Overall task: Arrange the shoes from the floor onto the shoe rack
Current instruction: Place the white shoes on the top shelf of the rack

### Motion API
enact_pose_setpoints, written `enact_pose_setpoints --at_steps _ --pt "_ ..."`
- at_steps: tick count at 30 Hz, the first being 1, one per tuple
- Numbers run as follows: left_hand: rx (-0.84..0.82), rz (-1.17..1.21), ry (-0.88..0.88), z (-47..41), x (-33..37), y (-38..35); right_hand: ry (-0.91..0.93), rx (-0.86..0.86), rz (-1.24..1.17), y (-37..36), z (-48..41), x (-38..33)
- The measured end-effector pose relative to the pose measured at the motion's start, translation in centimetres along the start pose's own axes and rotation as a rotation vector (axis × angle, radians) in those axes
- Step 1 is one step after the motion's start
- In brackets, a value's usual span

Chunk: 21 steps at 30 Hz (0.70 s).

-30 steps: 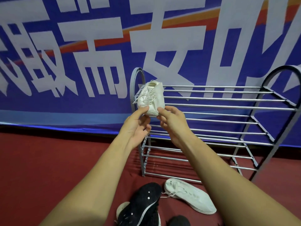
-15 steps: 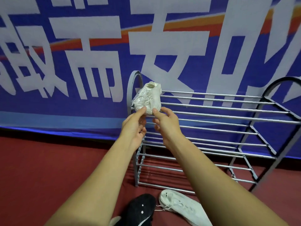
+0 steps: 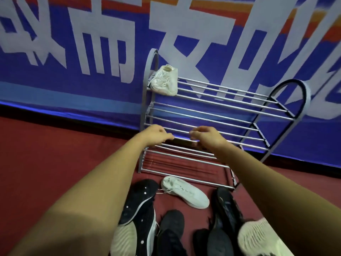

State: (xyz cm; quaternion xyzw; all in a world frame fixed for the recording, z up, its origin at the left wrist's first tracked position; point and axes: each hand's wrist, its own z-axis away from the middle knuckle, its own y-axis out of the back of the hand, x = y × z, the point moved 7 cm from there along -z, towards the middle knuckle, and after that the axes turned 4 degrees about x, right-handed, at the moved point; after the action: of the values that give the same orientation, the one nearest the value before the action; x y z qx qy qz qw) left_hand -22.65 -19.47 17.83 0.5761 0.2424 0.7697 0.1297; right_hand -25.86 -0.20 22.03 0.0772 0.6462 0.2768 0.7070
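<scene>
A white sneaker [image 3: 164,80] rests at the left end of the top shelf of the grey metal shoe rack [image 3: 239,106]. Both my hands hang in front of the rack's middle shelves, well below that sneaker. My left hand [image 3: 155,134] and my right hand [image 3: 206,136] have loosely curled fingers and hold nothing. On the red floor before the rack lie another white sneaker [image 3: 184,192], a black shoe with a white sole [image 3: 138,209], a black shoe [image 3: 227,206] and two dark shoes [image 3: 171,230] near the bottom edge.
A blue banner [image 3: 83,52] with large white characters hangs behind the rack. A pale ridged sole [image 3: 258,237] shows at the bottom right. Red floor [image 3: 55,154] stretches to the left of the rack.
Both hands have let go of the white sneaker on the top shelf and dropped down toward me. The view has tilted down, showing more shoes on the floor.
</scene>
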Motion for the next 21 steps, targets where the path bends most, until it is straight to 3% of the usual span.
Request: enact_pose_setpoints --at_steps 4,7,14,17,21 --pt "-0.148 -0.513 -0.095 2.0 1.3 -3.3 -0.059 -0.028 0.361 2.2 3.0 5.3" --pt "-0.198 -0.593 -0.152 2.9 3.0 -5.7 -0.057 -0.082 0.593 2.9 4.3 8.0" --pt "-0.248 -0.803 -0.250 3.3 2.2 -11.9 -0.080 -0.166 0.640 1.4 3.9 14.1" --pt "-0.324 -0.947 -0.206 2.5 -2.2 -13.4 -0.143 -0.244 0.679 -1.1 2.6 17.8" --pt "-0.370 -1.048 -0.107 0.6 -6.5 -13.1 -0.086 -0.305 0.801 -5.4 0.4 20.8"
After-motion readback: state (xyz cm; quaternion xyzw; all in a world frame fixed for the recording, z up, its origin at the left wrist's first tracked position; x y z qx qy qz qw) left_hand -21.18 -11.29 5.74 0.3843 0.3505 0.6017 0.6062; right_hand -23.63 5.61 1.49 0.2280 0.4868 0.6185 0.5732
